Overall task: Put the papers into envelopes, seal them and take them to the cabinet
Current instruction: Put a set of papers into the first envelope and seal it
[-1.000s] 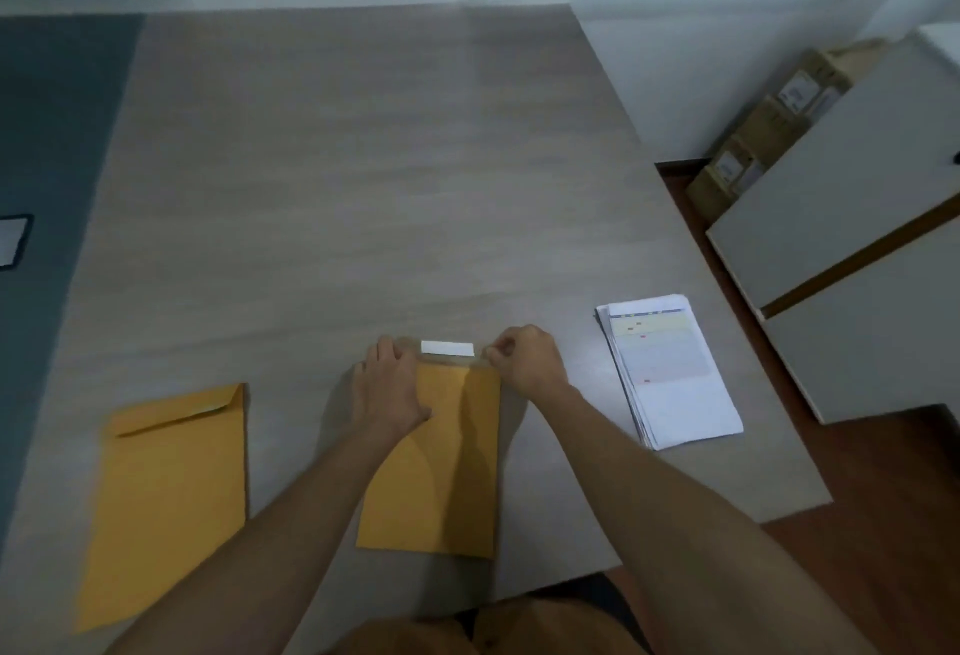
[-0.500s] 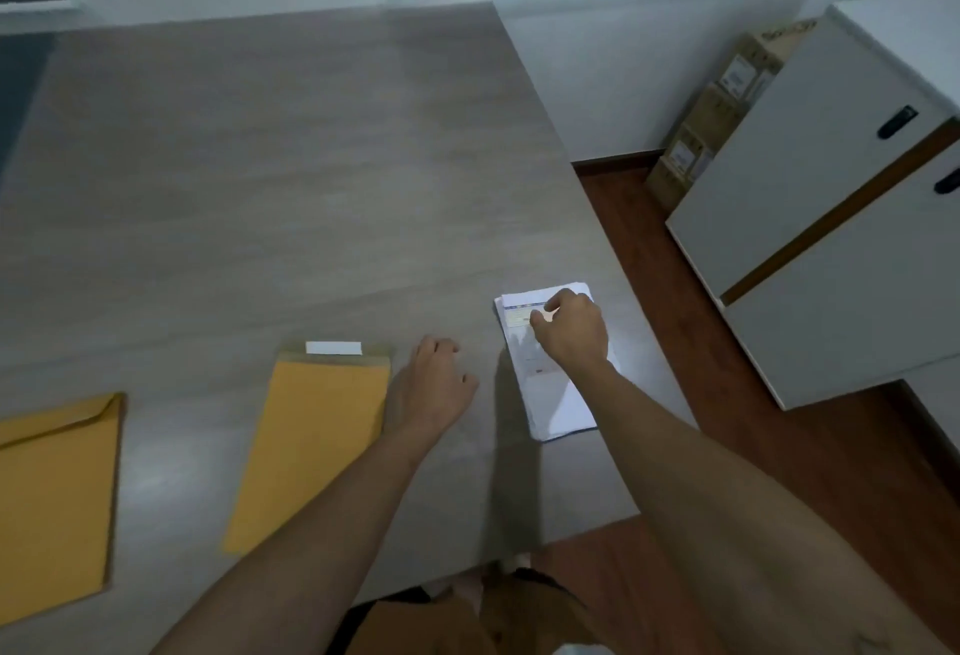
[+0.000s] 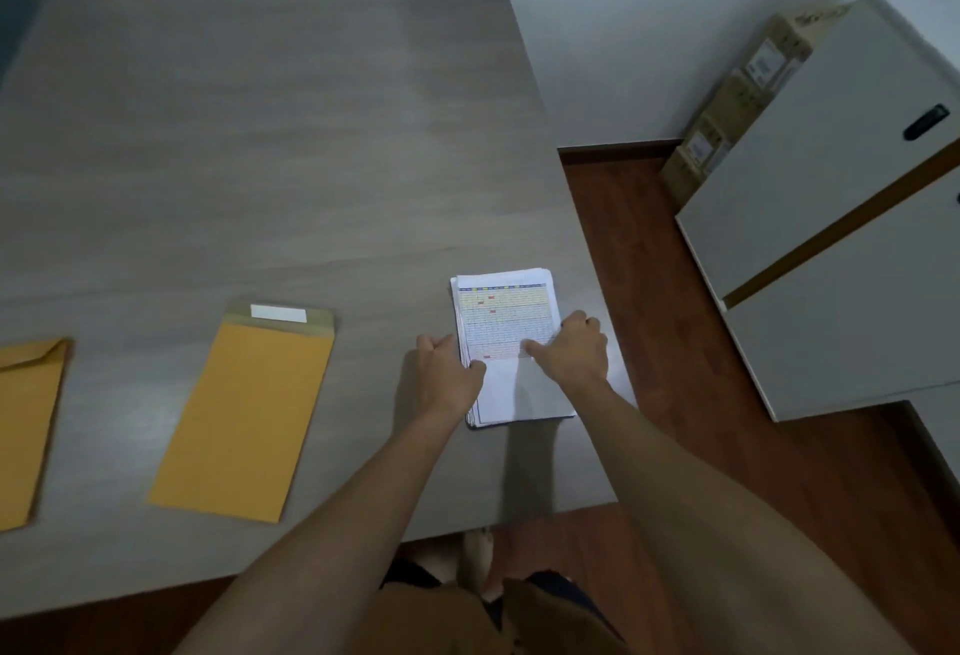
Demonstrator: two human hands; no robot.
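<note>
Both hands on the papers (image 3: 511,342), near the surface's (image 3: 260,160) right edge. Left hand (image 3: 448,374) grips the stack's left edge, thumb on top, other fingers curled at the side, likely pinning the stack or getting under the top sheets. Right hand (image 3: 574,350) sits on the right half of the top sheet, thumb stretched flat across the print, other fingers bent on the right edge; can't tell if it has a sheet pinched or is only pressing. My read: it's peeling off a batch while the left steadies the rest.

Left of the left hand, well apart: open envelope (image 3: 244,415) lying flat, flap up at the far end with its white strip (image 3: 278,313) showing, so mouth open and unsealed, ready for a fill. Further left, second envelope (image 3: 26,425), cut by the frame edge, flap looks folded.

Right of the right hand, across the floor: white cabinet (image 3: 841,217), doors closed, the drop-off. Boxes (image 3: 737,98) stacked behind it against the wall

Nothing carried over yet
</note>
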